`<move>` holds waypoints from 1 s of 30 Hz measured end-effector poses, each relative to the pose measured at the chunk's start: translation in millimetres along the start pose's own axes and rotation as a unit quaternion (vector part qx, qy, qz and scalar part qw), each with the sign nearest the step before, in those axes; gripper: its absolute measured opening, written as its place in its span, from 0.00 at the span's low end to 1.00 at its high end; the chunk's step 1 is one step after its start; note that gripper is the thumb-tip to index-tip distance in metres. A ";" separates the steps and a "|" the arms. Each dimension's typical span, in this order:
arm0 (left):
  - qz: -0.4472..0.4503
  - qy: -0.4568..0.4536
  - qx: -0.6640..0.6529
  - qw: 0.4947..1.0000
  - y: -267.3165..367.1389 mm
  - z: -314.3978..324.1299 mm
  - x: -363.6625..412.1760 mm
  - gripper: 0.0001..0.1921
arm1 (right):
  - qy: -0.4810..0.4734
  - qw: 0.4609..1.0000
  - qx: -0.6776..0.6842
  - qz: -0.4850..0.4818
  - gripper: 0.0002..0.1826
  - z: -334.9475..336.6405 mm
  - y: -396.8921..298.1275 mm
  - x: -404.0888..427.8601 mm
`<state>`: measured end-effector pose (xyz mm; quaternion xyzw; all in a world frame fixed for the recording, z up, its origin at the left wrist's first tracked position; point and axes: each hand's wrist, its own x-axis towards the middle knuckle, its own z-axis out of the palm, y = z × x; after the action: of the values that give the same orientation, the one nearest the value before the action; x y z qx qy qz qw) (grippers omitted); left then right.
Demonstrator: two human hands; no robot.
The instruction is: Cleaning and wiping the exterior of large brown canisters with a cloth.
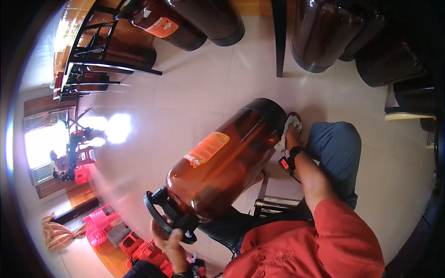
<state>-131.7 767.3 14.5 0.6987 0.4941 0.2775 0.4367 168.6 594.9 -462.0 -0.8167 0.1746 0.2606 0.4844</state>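
Note:
A large amber plastic keg with an orange label lies tilted across the view in front of me, its black base at the upper right. My left hand grips the black ring-shaped handle at its top end, thumb over the rim and some fingers hidden behind it. At the base end, my right hand holds a whitish cloth, which touches or nearly touches the black base. The keg hides part of my lap.
More amber kegs with black bases stand at the top. A dark table leg comes down between them. Black metal frames stand upper left. Stacked red and pink stools are lower left. People sit by a bright window.

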 end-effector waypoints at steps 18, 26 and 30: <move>0.299 -0.276 0.443 0.798 -2.9 -59.3 54.9 0.03 | -0.044 0.850 -0.159 -0.500 0.15 41.7 -188.5 -143.8; -0.122 0.050 0.142 0.981 3.1 -4.3 50.0 0.13 | 0.114 0.900 -0.232 -0.351 0.14 42.4 -103.0 -41.4; -0.289 -0.006 0.145 0.946 21.8 1.7 60.9 0.13 | -0.062 0.995 0.060 -0.055 0.19 43.6 -35.1 -23.9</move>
<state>-98.8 820.8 30.4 0.5832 0.7073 0.0602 0.3949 157.1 650.6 -440.5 -0.7770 0.1140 0.2727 0.5558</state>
